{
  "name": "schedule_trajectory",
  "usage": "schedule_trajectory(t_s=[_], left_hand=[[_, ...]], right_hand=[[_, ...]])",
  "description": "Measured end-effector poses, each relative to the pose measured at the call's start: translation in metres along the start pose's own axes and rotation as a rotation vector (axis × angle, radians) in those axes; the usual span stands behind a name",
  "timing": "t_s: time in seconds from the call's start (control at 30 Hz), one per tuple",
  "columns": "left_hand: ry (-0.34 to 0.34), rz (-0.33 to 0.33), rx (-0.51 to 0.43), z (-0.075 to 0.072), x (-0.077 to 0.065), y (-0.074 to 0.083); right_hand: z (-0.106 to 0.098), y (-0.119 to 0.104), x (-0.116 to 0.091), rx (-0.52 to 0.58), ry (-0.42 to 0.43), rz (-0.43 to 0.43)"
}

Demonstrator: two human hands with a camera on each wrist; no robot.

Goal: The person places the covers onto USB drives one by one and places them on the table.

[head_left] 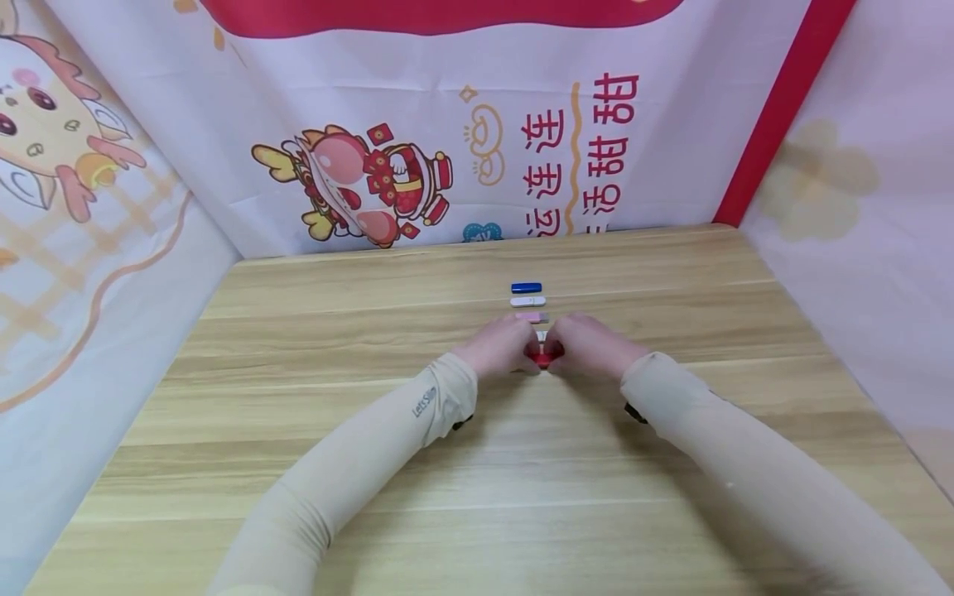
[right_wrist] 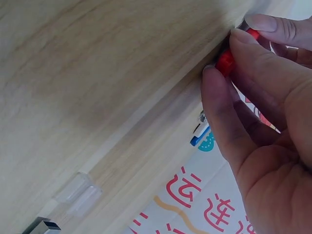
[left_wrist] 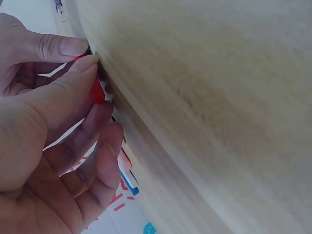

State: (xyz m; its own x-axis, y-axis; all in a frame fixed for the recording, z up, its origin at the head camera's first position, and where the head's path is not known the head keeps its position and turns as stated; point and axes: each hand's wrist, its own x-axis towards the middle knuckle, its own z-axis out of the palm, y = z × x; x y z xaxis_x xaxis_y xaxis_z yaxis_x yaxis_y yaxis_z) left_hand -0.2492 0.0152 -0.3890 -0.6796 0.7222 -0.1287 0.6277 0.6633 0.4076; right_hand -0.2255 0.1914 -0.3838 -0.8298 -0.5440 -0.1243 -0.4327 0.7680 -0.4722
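Between both hands is a small red USB stick [head_left: 544, 361], low over the wooden table and mostly covered by fingers. My left hand [head_left: 501, 343] pinches its left end with thumb and fingertips. At the other end, my right hand [head_left: 592, 346] pinches it the same way. Both wrist views show the red stick [left_wrist: 98, 91] between the two sets of fingertips, the thumbs almost meeting. Just beyond the hands lies a white stick [head_left: 542, 336], partly hidden. Farther back in the same row are a pink stick [head_left: 532, 317] with a grey end, another white stick [head_left: 527, 302] and a blue stick [head_left: 526, 288].
The wood-grain table [head_left: 335, 331] extends around both arms. A printed cloth [head_left: 417, 91] with a cartoon dragon and red characters hangs along its back edge. More printed cloth stands at the left [head_left: 89, 248] and right [head_left: 857, 248] sides.
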Motion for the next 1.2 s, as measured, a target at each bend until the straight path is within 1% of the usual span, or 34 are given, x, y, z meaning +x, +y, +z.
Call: schedule_trajectory(t_s=[0.37, 0.47, 0.57, 0.67, 0.8, 0.9, 1.03, 1.2], left_hand=[[-0.01, 0.009, -0.003, 0.0, 0.0, 0.002], [-0.026, 0.002, 0.007, -0.002, -0.001, 0.004], [-0.026, -0.017, 0.01, -0.006, -0.001, 0.008], [-0.005, -0.018, 0.023, -0.012, 0.0, 0.014], [0.014, 0.013, 0.061, -0.018, 0.004, 0.026], [0.016, 0.032, 0.071, -0.019, 0.008, 0.034], [0.009, 0.051, 0.073, -0.016, 0.017, 0.047], [-0.003, 0.084, 0.083, -0.009, 0.032, 0.062]], right_hand=[[-0.002, 0.0, -0.004, -0.001, -0.018, 0.027], [-0.007, 0.0, -0.007, -0.029, -0.008, 0.024], [-0.017, -0.001, -0.012, -0.05, 0.021, 0.032], [-0.03, -0.001, -0.018, -0.059, 0.067, 0.022], [-0.046, 0.005, -0.028, -0.11, 0.132, -0.001], [-0.055, 0.01, -0.036, -0.144, 0.149, 0.013], [-0.063, 0.023, -0.052, -0.156, 0.147, 0.039], [-0.065, 0.042, -0.072, -0.155, 0.156, 0.047]])
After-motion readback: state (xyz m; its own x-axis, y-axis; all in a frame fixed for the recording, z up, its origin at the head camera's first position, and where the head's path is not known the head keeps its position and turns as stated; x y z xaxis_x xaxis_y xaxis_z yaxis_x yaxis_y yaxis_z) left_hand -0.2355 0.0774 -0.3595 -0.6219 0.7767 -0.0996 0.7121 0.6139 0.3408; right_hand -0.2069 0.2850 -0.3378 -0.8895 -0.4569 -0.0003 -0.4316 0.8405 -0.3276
